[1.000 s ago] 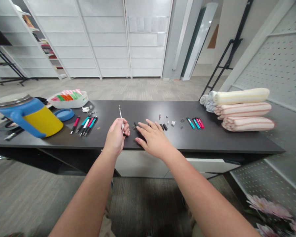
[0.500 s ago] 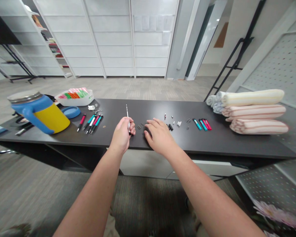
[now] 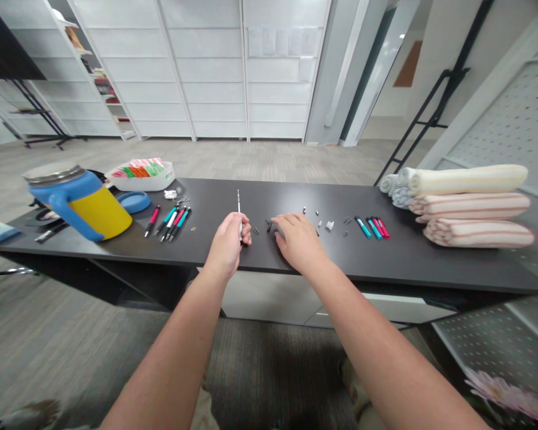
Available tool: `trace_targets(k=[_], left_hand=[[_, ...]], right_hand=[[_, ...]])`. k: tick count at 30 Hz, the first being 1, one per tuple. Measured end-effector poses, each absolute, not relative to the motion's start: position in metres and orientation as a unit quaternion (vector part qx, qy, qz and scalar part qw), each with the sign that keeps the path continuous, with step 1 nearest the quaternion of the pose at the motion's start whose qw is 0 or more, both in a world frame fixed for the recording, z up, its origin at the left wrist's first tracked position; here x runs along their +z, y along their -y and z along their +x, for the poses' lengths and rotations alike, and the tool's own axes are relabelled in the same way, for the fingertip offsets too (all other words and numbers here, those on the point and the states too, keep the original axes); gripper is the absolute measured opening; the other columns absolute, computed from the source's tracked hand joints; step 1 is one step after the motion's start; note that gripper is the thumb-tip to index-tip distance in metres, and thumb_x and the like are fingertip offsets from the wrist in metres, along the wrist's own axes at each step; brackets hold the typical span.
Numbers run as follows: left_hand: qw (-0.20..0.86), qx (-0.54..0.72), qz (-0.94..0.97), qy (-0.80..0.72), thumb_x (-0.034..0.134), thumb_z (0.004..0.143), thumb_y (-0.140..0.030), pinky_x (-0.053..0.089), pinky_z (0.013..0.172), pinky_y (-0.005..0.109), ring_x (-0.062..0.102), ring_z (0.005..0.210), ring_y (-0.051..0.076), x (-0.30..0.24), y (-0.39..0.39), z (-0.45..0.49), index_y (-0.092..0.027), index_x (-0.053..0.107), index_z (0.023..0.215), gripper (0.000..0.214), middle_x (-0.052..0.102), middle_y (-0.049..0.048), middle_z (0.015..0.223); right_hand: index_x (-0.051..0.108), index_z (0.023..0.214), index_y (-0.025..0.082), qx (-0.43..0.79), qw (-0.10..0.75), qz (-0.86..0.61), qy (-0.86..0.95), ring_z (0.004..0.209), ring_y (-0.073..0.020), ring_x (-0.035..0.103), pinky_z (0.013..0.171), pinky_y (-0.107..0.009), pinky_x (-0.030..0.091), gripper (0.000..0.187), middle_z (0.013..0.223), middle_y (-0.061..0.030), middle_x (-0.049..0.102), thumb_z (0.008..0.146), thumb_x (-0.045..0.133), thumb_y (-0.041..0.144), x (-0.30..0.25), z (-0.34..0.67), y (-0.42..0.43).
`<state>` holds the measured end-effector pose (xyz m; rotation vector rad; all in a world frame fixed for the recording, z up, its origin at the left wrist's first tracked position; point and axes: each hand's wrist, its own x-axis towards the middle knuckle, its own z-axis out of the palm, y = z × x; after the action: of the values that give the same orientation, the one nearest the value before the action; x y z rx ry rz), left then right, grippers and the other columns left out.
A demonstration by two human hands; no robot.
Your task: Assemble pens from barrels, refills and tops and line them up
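Note:
My left hand [image 3: 229, 237] is closed around a thin white pen refill [image 3: 239, 202], its slim tip pointing up and away from me. The lower end of the refill is mostly hidden by my fingers. Palm down, my right hand [image 3: 298, 237] rests on the dark tabletop with its fingers spread and slightly bent. By its fingertips lie small dark pen parts [image 3: 269, 225]; whatever is under the palm is hidden. Between both hands are small springs [image 3: 256, 230]. Beyond my right hand, little metal tips [image 3: 317, 213] and a white piece [image 3: 329, 225] lie scattered.
Assembled pens [image 3: 176, 223] lie at left, near a blue-yellow mug [image 3: 87, 206], a blue lid [image 3: 134, 202] and a white basket [image 3: 161, 179]. Coloured pen barrels [image 3: 374, 227] lie at right, beside rolled towels [image 3: 475, 205]. The desk's front edge [image 3: 430, 286] is close to me.
My right hand has shifted slightly to the right over the small black parts, covering most of them. My left hand keeps its hold on the refill. The view has turned a little.

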<state>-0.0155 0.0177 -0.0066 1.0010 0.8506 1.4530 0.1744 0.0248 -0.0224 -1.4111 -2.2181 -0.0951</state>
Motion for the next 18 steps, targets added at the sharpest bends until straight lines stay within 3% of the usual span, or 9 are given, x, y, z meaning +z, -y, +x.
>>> trace_targets(k=[3, 12, 18], left_hand=[[0.557, 0.614, 0.427, -0.361, 0.057, 0.096, -0.032, 0.039, 0.055, 0.021, 0.040, 0.053, 0.009, -0.0067, -0.0175, -0.0152, -0.021, 0.054, 0.087, 0.015, 0.039, -0.0067, 0.064], [0.555, 0.612, 0.430, -0.364, 0.056, 0.096, -0.031, 0.039, 0.056, 0.021, 0.040, 0.053, 0.009, -0.0070, -0.0181, -0.0153, -0.021, 0.054, 0.086, 0.014, 0.040, -0.0065, 0.064], [0.553, 0.610, 0.436, -0.364, 0.058, 0.094, -0.033, 0.039, 0.055, 0.021, 0.040, 0.053, 0.009, -0.0087, -0.0194, -0.0159, -0.021, 0.054, 0.086, 0.015, 0.040, -0.0064, 0.063]], right_hand=[[0.071, 0.137, 0.023, -0.037, 0.243, -0.502, 0.829, 0.138, -0.0310, 0.052, 0.118, -0.052, 0.040, 0.043, 0.145, -0.0083, 0.068, 0.101, 0.049, 0.016, -0.0244, 0.1737, -0.0258], [0.078, 0.120, 0.024, -0.027, 0.226, -0.460, 0.858, 0.123, -0.0274, 0.058, 0.112, -0.045, 0.045, 0.036, 0.129, -0.0078, 0.074, 0.102, 0.049, 0.013, -0.0188, 0.1729, -0.0242], [0.078, 0.122, 0.026, -0.053, 0.248, -0.479, 0.840, 0.131, -0.0312, 0.051, 0.113, -0.049, 0.044, 0.031, 0.139, -0.0092, 0.067, 0.100, 0.058, 0.019, -0.0177, 0.1732, -0.0216]])
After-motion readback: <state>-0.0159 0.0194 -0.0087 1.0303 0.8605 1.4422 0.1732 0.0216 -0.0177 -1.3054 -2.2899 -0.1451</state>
